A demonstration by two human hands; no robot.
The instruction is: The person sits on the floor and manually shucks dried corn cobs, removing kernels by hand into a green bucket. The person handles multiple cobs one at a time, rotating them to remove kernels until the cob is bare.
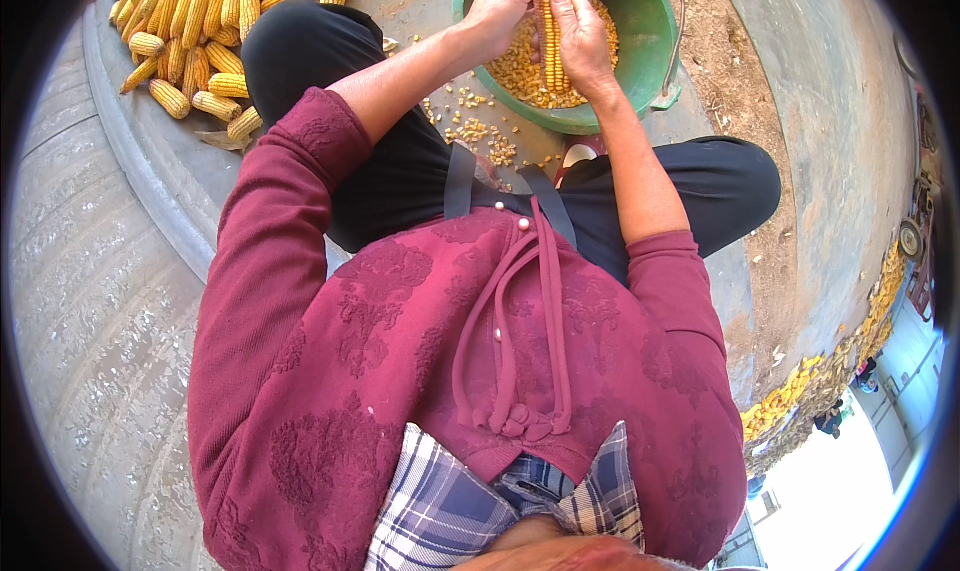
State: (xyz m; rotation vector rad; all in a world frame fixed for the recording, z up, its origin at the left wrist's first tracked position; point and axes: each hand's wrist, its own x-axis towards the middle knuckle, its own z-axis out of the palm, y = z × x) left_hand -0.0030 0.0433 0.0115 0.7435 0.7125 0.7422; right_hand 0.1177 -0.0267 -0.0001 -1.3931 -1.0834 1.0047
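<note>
An ear of yellow corn (554, 57) is held between my two hands over a green bucket (651, 42). My left hand (510, 6) grips the ear's far end, its fingers meeting the right thumb there. Around the ear's right side, my right hand (581, 36) is closed, thumb pointing along the rows. A strip of the ear's left side looks bare of kernels. Loose corn kernels (517, 72) cover the bucket's bottom below. The fingers behind the ear are mostly hidden.
A heap of husked corn ears (199, 15) lies at the far left, beyond my left knee. Spilled kernels (480, 132) dot the concrete floor (405, 0) between my legs. The bucket's wire handle (681, 23) hangs on its right side. More corn (787, 394) lines the ground at lower right.
</note>
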